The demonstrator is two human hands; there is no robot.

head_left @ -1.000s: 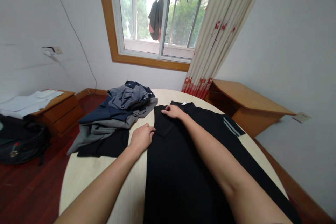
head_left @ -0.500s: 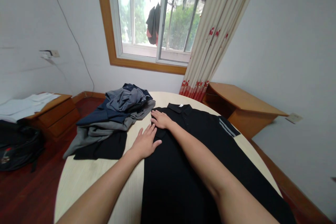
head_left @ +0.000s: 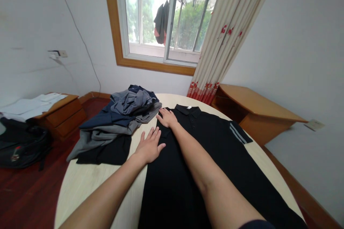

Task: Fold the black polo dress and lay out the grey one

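A black polo shirt (head_left: 215,139) lies spread on the round pale table (head_left: 88,189), its collar toward the window. Grey stripes mark the sleeve on the right; the left side appears folded inward. My right hand (head_left: 167,117) rests flat on the shirt's upper left part, near the shoulder, fingers spread. Lower down, my left hand (head_left: 149,147) lies palm down at the shirt's left edge, partly over bare tabletop, with its fingers apart. Neither hand grips anything. My right forearm crosses over the shirt and hides part of its front.
Left of the hands is a heap of clothes (head_left: 120,114) in grey, navy and black. Beyond the table are a wooden desk (head_left: 258,102) on the right and a low cabinet (head_left: 64,118) with papers on the left. A black backpack (head_left: 24,146) sits on the floor.
My right hand has slid slightly up and away along the shirt's left shoulder. My left hand stays at the shirt's edge. The view has shifted a little.
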